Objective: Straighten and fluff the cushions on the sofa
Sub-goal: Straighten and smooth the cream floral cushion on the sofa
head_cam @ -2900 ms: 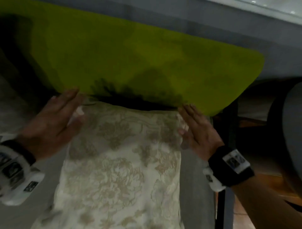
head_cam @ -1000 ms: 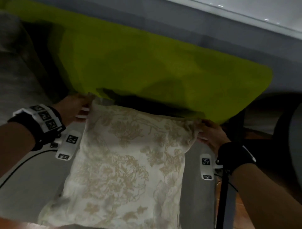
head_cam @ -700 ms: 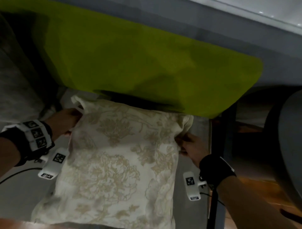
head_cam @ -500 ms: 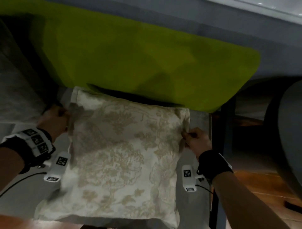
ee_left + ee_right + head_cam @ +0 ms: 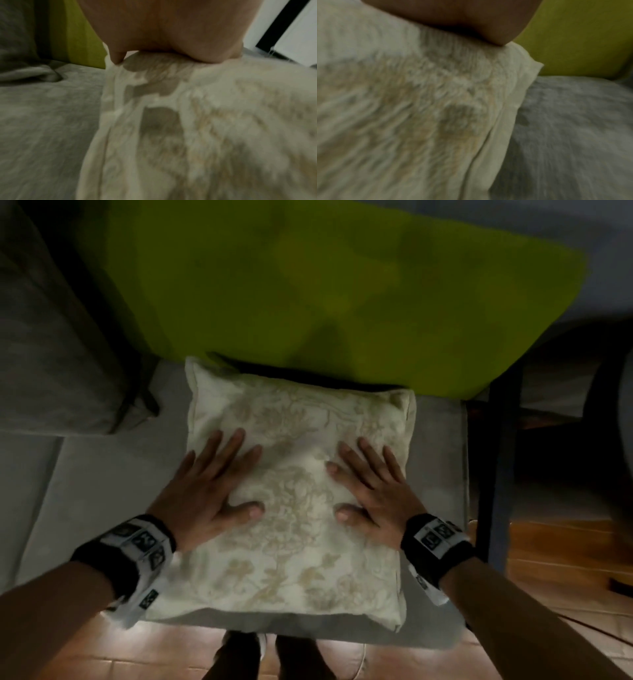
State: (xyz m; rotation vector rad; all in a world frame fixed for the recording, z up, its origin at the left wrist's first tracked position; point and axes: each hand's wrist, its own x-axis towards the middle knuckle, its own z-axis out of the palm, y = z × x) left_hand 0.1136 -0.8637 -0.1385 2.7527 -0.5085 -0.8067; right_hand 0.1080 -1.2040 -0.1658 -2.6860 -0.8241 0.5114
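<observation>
Head view: cream floral cushion (image 5: 294, 508) lies flat on grey sofa seat (image 5: 96, 474) w/ left hand (image 5: 205, 491) & right hand (image 5: 373, 491) spread flat on top. Looks soft, light, squashy; prob best gripped at side edges/corners.

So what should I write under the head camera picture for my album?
Both hands, left and right, press flat on the cream flowery cushion before a green one.
</observation>
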